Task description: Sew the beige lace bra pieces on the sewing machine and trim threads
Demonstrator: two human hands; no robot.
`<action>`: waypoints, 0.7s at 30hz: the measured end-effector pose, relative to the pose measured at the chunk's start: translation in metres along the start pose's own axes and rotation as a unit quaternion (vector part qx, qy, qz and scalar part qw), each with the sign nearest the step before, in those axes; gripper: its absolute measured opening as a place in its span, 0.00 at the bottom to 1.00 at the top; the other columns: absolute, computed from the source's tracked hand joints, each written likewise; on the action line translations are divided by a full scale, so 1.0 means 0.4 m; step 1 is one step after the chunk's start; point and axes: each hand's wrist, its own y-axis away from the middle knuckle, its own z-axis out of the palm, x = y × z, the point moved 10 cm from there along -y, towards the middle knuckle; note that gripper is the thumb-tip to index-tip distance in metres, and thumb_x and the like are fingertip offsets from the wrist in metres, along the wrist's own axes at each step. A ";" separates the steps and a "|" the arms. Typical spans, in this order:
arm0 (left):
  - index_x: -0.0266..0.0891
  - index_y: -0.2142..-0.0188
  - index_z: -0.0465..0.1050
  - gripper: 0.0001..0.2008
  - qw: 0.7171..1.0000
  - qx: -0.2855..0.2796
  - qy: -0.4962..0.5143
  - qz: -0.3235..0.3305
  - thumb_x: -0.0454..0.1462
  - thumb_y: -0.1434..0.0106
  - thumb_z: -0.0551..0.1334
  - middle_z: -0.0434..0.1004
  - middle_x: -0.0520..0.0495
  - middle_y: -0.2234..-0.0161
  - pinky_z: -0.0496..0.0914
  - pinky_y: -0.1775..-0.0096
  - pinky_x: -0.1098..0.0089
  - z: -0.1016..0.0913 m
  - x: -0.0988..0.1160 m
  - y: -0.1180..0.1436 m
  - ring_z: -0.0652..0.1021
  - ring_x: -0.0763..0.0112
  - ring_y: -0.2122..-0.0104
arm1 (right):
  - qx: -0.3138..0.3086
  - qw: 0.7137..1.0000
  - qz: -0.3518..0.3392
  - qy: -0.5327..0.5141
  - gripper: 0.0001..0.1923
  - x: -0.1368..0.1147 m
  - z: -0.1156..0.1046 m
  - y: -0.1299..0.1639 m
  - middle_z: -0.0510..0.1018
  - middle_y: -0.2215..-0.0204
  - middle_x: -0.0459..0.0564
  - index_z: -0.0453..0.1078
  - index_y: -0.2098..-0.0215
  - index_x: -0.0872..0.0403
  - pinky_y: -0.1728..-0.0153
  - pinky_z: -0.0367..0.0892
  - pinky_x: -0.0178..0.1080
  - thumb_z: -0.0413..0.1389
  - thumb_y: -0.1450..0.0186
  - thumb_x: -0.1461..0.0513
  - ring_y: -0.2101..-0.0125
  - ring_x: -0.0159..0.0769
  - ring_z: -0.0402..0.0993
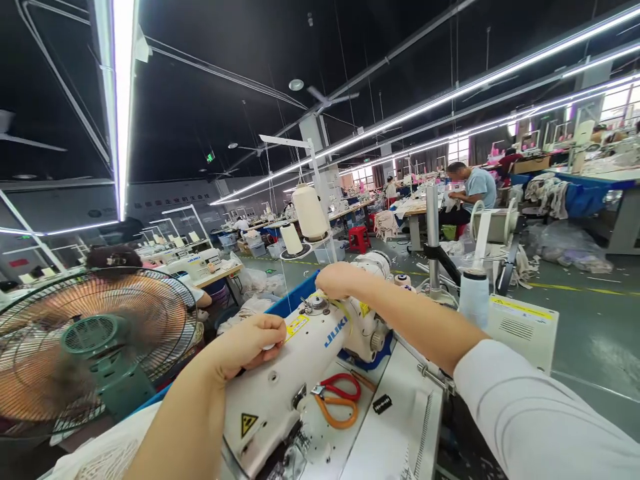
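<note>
A white JUKI sewing machine [305, 360] stands in front of me. My left hand [260, 340] is over the near left part of its top, fingers pinched together; whatever is in them is too small or hidden to name. My right hand [336, 279] reaches across to the far end of the machine's top, beside a metal thread guide [315, 305]. Its fingers curl downward, and their tips are hidden. Above, a large cream thread cone [310, 212] and a smaller cone [291, 239] sit on a stand, with thread running down toward the machine.
On the machine bed lie red-and-orange-handled scissors [340, 408] and a black blade [382, 404]. A fan [95, 337] stands at left. A pale blue thread cone [473, 298] and a tape reel [495, 223] are at right. A seated person [477, 190] works farther back.
</note>
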 end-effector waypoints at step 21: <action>0.39 0.82 0.57 0.11 0.957 0.237 0.153 0.071 0.41 0.59 0.59 0.59 0.59 0.88 0.44 0.86 0.82 -0.132 0.036 0.001 0.52 0.87 0.91 | 0.025 0.978 -0.175 -0.108 0.29 -0.028 0.028 -0.059 0.76 0.52 0.49 0.65 0.44 0.49 0.69 0.65 0.32 0.50 0.41 0.75 0.61 0.35 0.74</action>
